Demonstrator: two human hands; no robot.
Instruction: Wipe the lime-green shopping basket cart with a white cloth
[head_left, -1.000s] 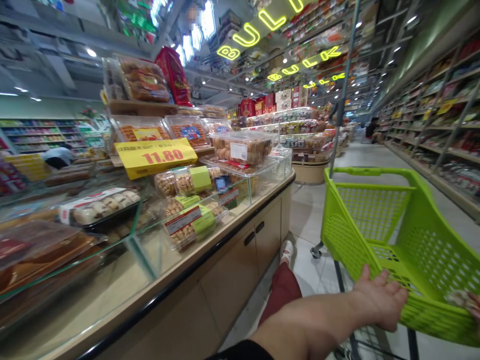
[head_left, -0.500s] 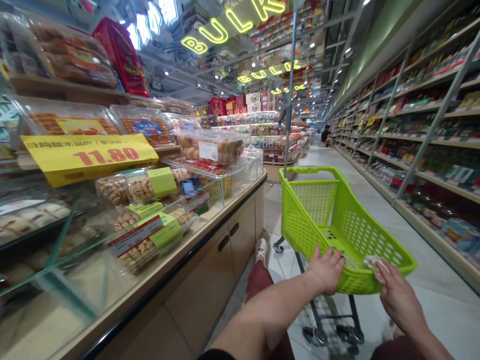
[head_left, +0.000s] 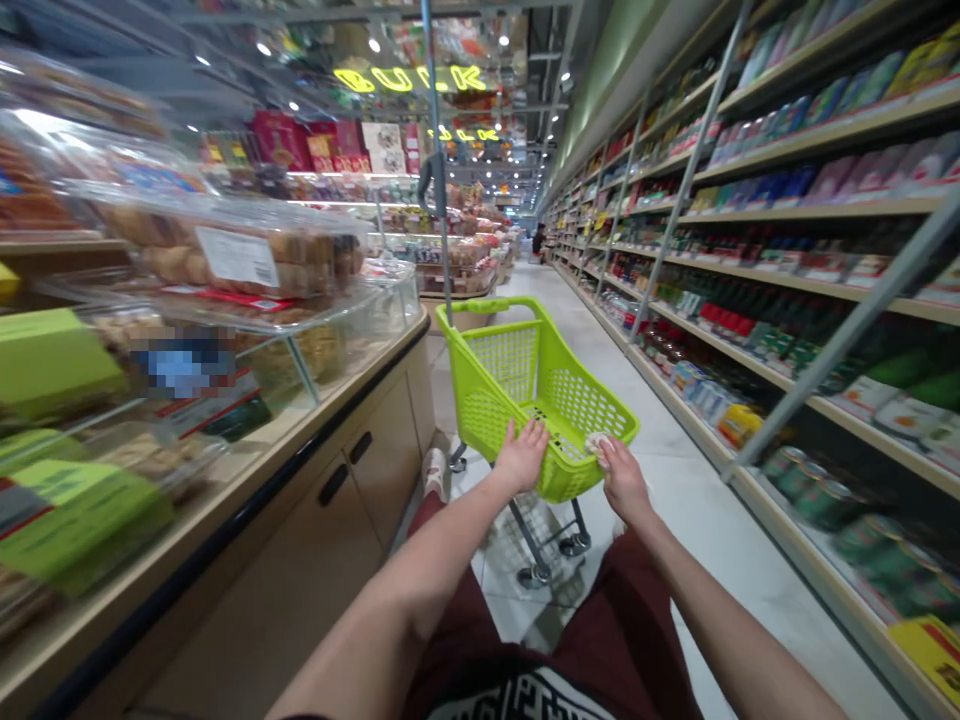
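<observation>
In front of me stands a lime-green shopping cart (head_left: 480, 385) with a perforated plastic basket on a grey wheeled frame. My left hand (head_left: 523, 458) rests over the basket's near rim, thumb and fingers stretched out and spread. At the near right corner of the rim, my right hand (head_left: 626, 485) is closed around a crumpled whitish wipe or tissue (head_left: 598, 443), pressed against the green plastic. No goods show in the visible part of the basket.
On the left runs a wooden display counter (head_left: 300, 530) with clear packs of baked goods (head_left: 247, 250). A metal pole (head_left: 437, 150) rises at the cart's far left corner. Stocked shelves (head_left: 810, 280) line the right side. The aisle floor (head_left: 525, 275) stretches ahead, with a person (head_left: 538, 242) far off.
My view has turned right, so the cart and both hands sit further left and higher in the picture. The left hand stays on the rim, and the right keeps the wipe at the corner.
</observation>
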